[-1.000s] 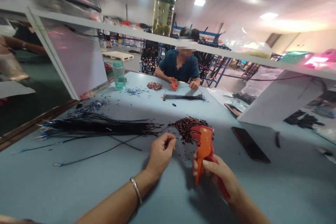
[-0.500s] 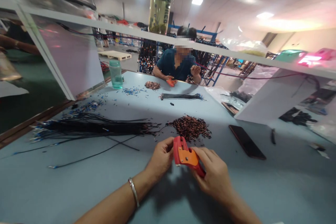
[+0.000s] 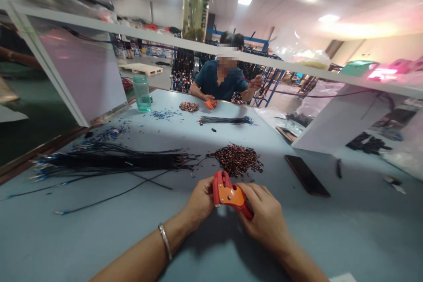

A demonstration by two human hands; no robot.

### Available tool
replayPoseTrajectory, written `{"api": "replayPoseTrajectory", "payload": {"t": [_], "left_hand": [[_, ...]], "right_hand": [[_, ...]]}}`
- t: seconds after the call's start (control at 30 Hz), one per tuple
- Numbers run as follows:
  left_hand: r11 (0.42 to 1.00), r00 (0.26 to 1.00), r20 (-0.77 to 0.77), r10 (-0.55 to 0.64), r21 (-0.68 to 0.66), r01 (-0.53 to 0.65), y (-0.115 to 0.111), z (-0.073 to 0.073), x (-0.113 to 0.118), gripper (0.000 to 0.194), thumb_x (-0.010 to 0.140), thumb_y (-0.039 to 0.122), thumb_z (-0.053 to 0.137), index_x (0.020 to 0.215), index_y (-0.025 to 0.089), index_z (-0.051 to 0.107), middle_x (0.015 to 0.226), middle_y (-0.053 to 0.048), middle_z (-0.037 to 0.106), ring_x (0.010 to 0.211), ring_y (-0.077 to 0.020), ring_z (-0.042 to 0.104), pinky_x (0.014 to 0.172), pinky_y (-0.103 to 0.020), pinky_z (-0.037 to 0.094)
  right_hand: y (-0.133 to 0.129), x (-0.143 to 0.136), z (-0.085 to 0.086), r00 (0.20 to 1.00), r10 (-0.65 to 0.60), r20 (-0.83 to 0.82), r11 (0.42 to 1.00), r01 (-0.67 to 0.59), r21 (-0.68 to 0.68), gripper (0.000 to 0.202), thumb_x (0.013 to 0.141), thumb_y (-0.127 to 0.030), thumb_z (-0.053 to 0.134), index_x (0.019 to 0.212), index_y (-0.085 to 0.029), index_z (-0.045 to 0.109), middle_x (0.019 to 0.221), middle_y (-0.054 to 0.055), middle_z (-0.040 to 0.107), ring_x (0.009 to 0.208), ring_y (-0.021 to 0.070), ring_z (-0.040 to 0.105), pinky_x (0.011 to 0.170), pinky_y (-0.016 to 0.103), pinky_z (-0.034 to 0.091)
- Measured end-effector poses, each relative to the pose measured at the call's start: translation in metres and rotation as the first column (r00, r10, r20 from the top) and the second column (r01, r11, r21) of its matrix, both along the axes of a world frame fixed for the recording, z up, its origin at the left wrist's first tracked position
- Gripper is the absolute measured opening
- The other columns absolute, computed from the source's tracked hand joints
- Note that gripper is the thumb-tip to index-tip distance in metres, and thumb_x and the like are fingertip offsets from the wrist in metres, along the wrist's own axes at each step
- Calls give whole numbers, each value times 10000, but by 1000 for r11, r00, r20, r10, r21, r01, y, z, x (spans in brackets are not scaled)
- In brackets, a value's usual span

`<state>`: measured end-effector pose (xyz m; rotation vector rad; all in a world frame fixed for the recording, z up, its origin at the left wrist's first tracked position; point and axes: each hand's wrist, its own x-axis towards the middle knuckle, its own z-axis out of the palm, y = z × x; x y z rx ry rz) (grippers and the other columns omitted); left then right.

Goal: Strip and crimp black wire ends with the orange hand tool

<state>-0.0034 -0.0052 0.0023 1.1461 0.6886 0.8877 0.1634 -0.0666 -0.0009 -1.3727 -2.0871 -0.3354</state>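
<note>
My right hand (image 3: 266, 211) is wrapped around the handles of a red and orange wire stripper (image 3: 228, 194), held above the table. At the tool's jaw end, my left hand (image 3: 200, 200) is closed, its fingertips pinched against the red head. Whatever lies between those fingertips is hidden. Just beyond the tool lies a heap of small dark and copper-coloured cut pieces (image 3: 236, 159). To the left is a thick bundle of black wires (image 3: 112, 161) with blue and metal tips. A few single wires stray from it across the table.
Across the table (image 3: 109, 246) sits a co-worker (image 3: 220, 77), one hand by another orange tool (image 3: 210, 104). A teal bottle (image 3: 142, 93), scattered blue bits (image 3: 110, 133) and a smaller wire bundle (image 3: 226, 120) lie farther back. A phone (image 3: 307, 175) rests at right. A shelf beam (image 3: 152, 37) crosses overhead.
The view has shifted slightly, moving the scene a little left. My hands and the wire stripper keep nearly the same pose. The co-worker's raised hand has moved outward to the right.
</note>
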Motion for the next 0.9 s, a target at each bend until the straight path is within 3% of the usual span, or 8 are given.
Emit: {"api": "replayPoseTrajectory", "payload": {"t": [0.53, 0.9], "left_hand": [[1000, 1000, -12, 13, 4, -13, -3, 4, 1, 183, 648, 305, 744, 705, 133, 716, 662, -15, 697, 642, -153, 577, 701, -279, 456], [997, 1000, -14, 23, 71, -21, -4, 7, 1, 125, 647, 253, 690, 660, 129, 699, 656, -17, 695, 656, -163, 578, 687, -272, 469]], "right_hand": [[1, 1, -2, 1000, -4, -2, 998, 4, -55, 352, 761, -160, 502, 1112, -165, 534, 906, 113, 662, 768, 245, 609, 697, 363, 480], [0, 1, -6, 996, -40, 85, 999, 39, 16, 158, 801, -173, 476, 930, -157, 565, 719, 68, 646, 595, 190, 571, 574, 281, 418]]}}
